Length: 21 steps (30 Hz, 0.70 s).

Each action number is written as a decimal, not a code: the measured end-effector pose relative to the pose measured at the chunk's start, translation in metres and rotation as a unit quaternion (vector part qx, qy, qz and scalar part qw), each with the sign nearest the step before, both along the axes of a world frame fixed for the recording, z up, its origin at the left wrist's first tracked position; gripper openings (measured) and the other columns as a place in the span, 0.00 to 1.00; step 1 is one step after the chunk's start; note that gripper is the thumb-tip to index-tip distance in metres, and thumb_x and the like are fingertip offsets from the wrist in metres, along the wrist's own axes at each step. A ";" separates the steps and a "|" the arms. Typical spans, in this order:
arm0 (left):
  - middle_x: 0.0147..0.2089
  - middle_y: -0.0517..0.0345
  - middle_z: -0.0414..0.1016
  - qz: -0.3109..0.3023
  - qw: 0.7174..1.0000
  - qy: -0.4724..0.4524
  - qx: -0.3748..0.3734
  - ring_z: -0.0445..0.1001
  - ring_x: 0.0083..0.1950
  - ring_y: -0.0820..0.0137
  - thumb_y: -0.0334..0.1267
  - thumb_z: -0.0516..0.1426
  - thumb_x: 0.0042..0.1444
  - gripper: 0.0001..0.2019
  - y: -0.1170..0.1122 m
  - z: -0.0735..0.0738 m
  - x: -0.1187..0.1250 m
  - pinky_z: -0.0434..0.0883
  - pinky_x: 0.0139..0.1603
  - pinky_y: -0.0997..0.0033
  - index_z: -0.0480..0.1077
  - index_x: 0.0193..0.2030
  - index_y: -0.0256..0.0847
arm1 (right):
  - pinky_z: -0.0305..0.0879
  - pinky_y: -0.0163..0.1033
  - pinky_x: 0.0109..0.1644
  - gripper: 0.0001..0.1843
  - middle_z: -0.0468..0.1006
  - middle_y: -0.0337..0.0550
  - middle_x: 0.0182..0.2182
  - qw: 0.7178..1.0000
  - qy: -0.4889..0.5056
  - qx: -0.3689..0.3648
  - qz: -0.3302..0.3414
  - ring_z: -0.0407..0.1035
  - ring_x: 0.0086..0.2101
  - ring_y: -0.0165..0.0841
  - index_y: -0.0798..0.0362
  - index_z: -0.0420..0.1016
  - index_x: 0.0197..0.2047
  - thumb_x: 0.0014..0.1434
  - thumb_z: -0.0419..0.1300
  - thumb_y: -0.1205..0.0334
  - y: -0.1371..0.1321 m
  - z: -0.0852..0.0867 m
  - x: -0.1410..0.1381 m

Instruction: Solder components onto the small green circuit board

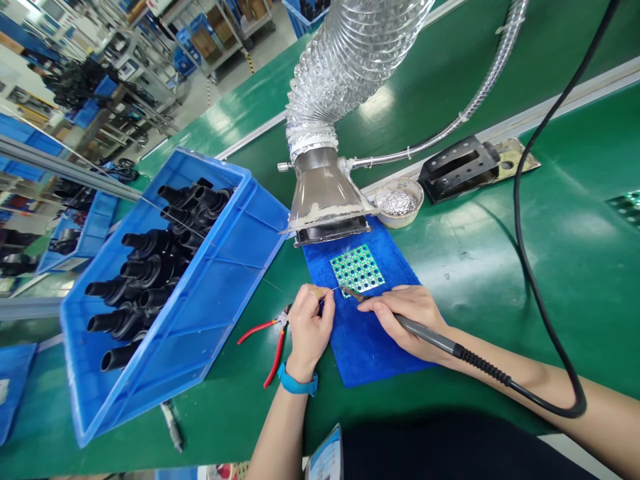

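A soldering iron [425, 333] lies in the grip of my right hand [413, 313], its tip at the near left corner of a green circuit board [357, 269] with rows of dark round holes. My left hand [311, 323] pinches a thin strand of solder wire [336, 288] that reaches to the same corner, close to the iron's tip. Under the board is a blue cloth [360, 353]. Red-handled cutters [276, 333] rest on the table just left of my left hand.
A fume hood [327, 193] on a silver duct [345, 73] hangs just beyond the board. Right of it are a bowl of silvery bits [397, 202] and an iron stand [460, 170]. A blue crate [240, 267] of black parts stands left. The iron's cable [520, 220] loops at right.
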<state>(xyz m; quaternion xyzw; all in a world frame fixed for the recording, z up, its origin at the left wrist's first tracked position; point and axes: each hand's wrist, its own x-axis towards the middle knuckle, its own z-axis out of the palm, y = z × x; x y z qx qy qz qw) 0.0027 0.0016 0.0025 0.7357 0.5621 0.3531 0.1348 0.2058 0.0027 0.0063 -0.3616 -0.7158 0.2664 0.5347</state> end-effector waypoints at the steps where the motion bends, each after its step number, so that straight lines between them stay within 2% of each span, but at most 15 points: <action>1: 0.31 0.59 0.71 0.002 1.000 -0.003 0.000 0.70 0.34 0.72 0.31 0.57 0.66 0.11 0.000 0.000 0.000 0.67 0.34 0.72 0.68 0.30 0.41 | 0.67 0.35 0.27 0.11 0.86 0.39 0.29 1.000 0.000 -0.001 0.002 0.79 0.24 0.28 0.55 0.81 0.38 0.65 0.56 0.73 0.000 0.000 0.000; 5: 0.31 0.58 0.73 0.022 1.000 -0.014 0.001 0.71 0.34 0.71 0.32 0.56 0.66 0.10 0.001 0.000 -0.001 0.68 0.35 0.71 0.69 0.31 0.41 | 0.68 0.34 0.27 0.11 0.86 0.38 0.30 1.000 0.002 -0.005 -0.001 0.80 0.25 0.28 0.54 0.81 0.38 0.65 0.57 0.73 0.001 0.001 0.000; 9: 0.31 0.58 0.73 0.048 0.999 -0.012 0.012 0.70 0.33 0.72 0.34 0.57 0.66 0.11 0.001 0.000 -0.003 0.66 0.32 0.71 0.69 0.30 0.41 | 0.68 0.33 0.29 0.11 0.86 0.38 0.29 1.000 0.002 -0.016 -0.001 0.80 0.25 0.28 0.55 0.81 0.37 0.65 0.57 0.73 0.001 0.001 0.000; 14: 0.31 0.59 0.71 0.062 0.998 -0.012 0.021 0.68 0.32 0.73 0.33 0.57 0.65 0.07 0.001 0.001 -0.004 0.65 0.31 0.73 0.72 0.34 0.40 | 0.68 0.33 0.29 0.13 0.86 0.36 0.28 1.000 -0.003 -0.029 -0.013 0.79 0.24 0.27 0.54 0.82 0.36 0.66 0.56 0.71 0.001 0.004 0.002; 19: 0.36 0.56 0.71 0.080 0.996 -0.015 0.037 0.72 0.39 0.70 0.33 0.57 0.65 0.05 0.000 0.003 -0.006 0.69 0.37 0.70 0.74 0.38 0.40 | 0.69 0.34 0.29 0.16 0.84 0.37 0.25 0.997 0.027 -0.017 -0.067 0.76 0.22 0.28 0.52 0.83 0.35 0.67 0.54 0.70 0.003 0.012 0.010; 21: 0.37 0.54 0.71 0.092 0.995 -0.020 0.046 0.73 0.43 0.68 0.33 0.57 0.65 0.06 0.000 0.003 -0.007 0.70 0.38 0.70 0.72 0.36 0.40 | 0.68 0.35 0.28 0.18 0.82 0.37 0.23 0.994 0.036 -0.005 -0.104 0.74 0.20 0.28 0.51 0.83 0.35 0.67 0.52 0.69 0.006 0.016 0.016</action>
